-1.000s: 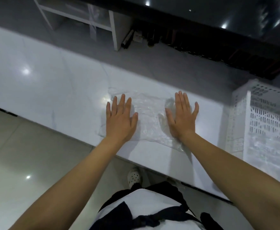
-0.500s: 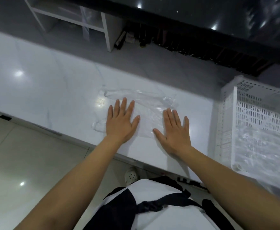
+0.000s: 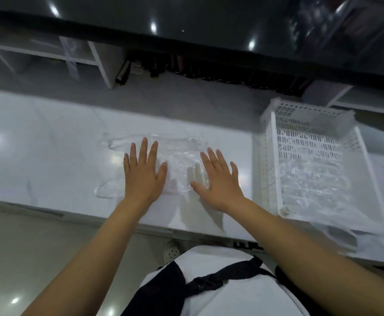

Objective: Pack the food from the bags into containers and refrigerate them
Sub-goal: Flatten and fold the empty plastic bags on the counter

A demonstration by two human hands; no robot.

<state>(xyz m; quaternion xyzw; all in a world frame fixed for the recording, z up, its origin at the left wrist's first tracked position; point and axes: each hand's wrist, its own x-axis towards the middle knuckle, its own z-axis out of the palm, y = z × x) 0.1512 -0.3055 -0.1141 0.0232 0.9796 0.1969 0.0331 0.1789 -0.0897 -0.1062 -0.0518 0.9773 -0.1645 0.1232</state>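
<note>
While both flat, open-fingered hands, left hand (image 3: 143, 176) and right hand (image 3: 218, 181), press a crinkled clear plastic bag (image 3: 179, 156) onto the glossy white bench (image 3: 49, 142), a perforated white basket (image 3: 318, 142) sits just right.

I counted two hands over the counter, a left hand (image 3: 143, 176) and a right hand (image 3: 218, 181), both flat with fingers spread, and one clear plastic bag (image 3: 179, 160) under them. I logged one white perforated basket (image 3: 318, 160) to the right, holding crumpled clear plastic whose pieces I could not count. One white counter (image 3: 49, 151) and one white perforated shoe (image 3: 171, 253) completed my tally.
</note>
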